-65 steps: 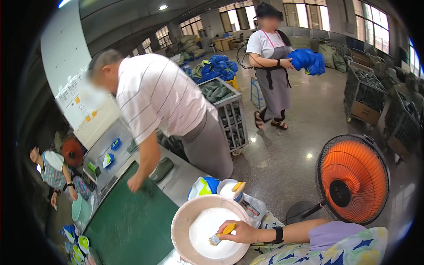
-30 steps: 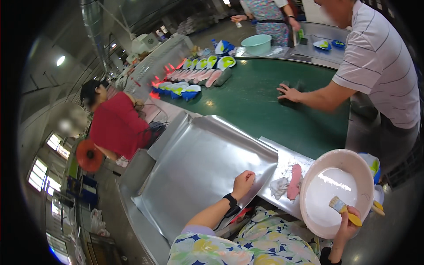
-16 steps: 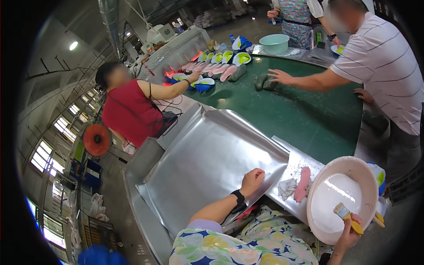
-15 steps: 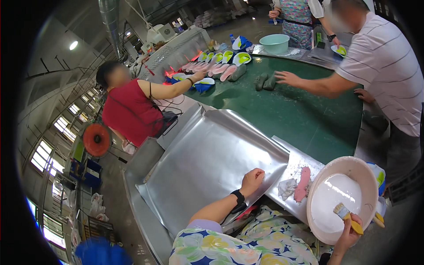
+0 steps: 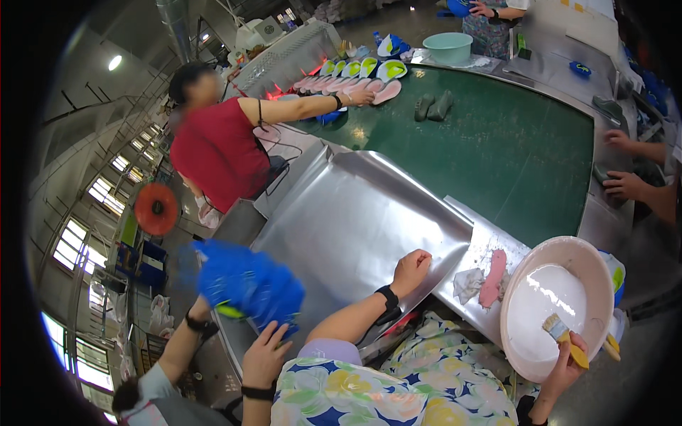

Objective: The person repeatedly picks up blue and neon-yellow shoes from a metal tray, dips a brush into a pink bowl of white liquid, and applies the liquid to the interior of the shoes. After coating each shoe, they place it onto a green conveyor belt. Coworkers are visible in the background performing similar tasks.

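My right hand [image 5: 564, 370] grips a flat paintbrush [image 5: 557, 329] by its yellow handle. Its bristles hover at the near side of a pale pink basin [image 5: 517, 282] with white liquid [image 5: 540, 307] inside. My left hand [image 5: 412, 272] is curled into a loose fist over the right part of a shiny metal tray [image 5: 334, 206]; nothing shows in it. To the left, a co-worker's two hands [image 5: 264, 355] hold a motion-blurred bundle of blue pieces [image 5: 250, 287] with some lime green, above the tray's left edge.
A pink strip [image 5: 493, 278] and a crumpled whitish rag [image 5: 467, 285] lie beside the basin. Beyond runs a green belt [image 5: 511, 156] with dark shoe lasts [image 5: 435, 106]. A person in red [image 5: 227, 145] reaches toward pink insoles [image 5: 388, 92]. Another person's hands [image 5: 626, 186] are at the right edge.
A co-worker's hands and a blue bundle have come in from the left. The person at right has drawn back from the belt. My hands barely move, one still holding the paintbrush.
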A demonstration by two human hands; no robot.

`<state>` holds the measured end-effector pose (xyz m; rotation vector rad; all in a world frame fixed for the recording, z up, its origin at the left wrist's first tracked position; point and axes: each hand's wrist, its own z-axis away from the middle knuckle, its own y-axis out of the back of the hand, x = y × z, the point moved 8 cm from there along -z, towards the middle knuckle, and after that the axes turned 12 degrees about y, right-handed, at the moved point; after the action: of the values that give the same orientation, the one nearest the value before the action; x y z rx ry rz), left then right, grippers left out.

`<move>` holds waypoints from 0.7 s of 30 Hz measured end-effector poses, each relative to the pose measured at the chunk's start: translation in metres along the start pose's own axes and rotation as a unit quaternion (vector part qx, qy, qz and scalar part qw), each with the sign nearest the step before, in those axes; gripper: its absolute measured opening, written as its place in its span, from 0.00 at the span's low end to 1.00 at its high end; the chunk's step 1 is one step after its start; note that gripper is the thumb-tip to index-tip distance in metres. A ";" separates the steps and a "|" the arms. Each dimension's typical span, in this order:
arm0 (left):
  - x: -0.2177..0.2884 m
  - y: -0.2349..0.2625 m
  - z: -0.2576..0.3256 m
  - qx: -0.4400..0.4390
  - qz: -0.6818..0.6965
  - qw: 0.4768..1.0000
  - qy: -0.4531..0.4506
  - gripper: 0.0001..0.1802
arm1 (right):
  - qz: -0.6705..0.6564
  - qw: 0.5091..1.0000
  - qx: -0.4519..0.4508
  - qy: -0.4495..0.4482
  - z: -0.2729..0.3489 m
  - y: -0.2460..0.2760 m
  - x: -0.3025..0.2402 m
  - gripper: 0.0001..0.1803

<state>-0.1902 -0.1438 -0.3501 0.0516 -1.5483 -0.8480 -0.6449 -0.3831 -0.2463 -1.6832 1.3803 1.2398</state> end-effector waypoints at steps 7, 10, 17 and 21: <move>0.030 -0.010 0.000 -0.070 -0.073 0.992 -0.077 0.11 | 0.027 0.999 -0.011 -0.043 0.000 0.008 0.008 0.14; 0.083 0.020 0.027 -0.160 -0.148 0.972 -0.090 0.19 | 0.046 0.999 -0.020 -0.008 0.000 0.003 -0.013 0.15; 0.081 0.176 0.010 0.115 -0.463 0.876 -0.073 0.33 | 0.042 0.998 -0.026 -0.037 0.000 0.011 0.009 0.16; 0.020 0.258 0.029 0.193 -0.510 0.834 0.078 0.35 | 0.027 0.999 -0.024 0.001 -0.001 0.003 0.004 0.16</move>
<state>-0.1062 0.0461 -0.1936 1.3121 -1.4642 -1.2733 -0.6472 -0.3864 -0.2488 -1.6897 1.4164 1.3123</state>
